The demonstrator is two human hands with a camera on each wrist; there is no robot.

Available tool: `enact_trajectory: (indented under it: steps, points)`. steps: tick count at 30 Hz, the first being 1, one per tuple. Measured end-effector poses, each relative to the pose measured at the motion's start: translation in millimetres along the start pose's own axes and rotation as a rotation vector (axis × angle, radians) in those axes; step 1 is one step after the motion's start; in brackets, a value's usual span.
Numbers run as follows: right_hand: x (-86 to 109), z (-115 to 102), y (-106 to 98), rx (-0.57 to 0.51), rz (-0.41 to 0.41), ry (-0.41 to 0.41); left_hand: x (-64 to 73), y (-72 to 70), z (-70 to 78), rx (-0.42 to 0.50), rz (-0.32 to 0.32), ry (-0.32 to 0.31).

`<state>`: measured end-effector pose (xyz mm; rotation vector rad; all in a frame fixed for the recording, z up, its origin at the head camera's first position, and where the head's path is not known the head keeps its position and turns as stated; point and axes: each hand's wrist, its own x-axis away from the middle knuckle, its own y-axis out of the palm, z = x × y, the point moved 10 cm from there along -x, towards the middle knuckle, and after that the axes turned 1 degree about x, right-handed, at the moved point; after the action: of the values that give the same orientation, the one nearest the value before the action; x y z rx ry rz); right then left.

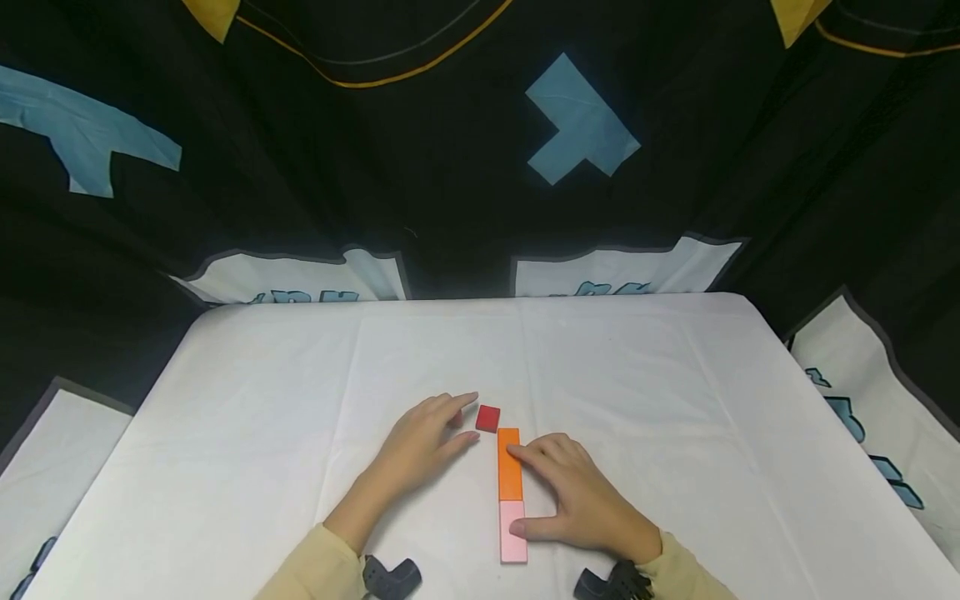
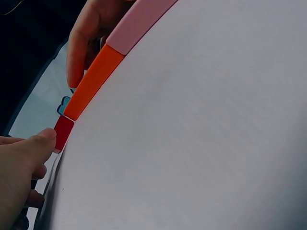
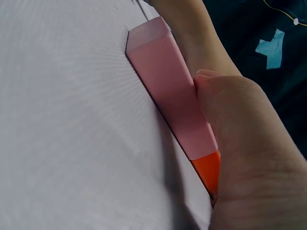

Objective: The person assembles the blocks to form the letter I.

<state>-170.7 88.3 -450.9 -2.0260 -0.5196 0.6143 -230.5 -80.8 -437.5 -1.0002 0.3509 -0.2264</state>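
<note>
A small red block lies on the white table, just beyond the far end of an orange block. The orange block meets a pink block end to end, making a straight strip. My left hand is beside the red block, thumb and forefinger extended and apart on its left; whether they touch it I cannot tell. To the right of the strip is my right hand, its forefinger at the orange block and its thumb at the pink one. In the right wrist view the thumb covers part of the pink block.
A white cloth covers the table. Beyond its far edge hangs a dark curtain with blue, yellow and white shapes. Dark wrist straps show below both hands.
</note>
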Motion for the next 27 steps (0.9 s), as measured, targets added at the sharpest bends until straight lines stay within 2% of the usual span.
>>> enact_trajectory:
  steps: [14,27]
  points:
    - [-0.7,-0.4,0.5,0.015,0.013,-0.015,-6.2,9.5,-4.7,0.024,-0.031,-0.045]
    - [-1.7,-0.9,-0.4,0.017,0.013,-0.015,-8.7,11.0,-4.1,-0.001,-0.035,-0.04]
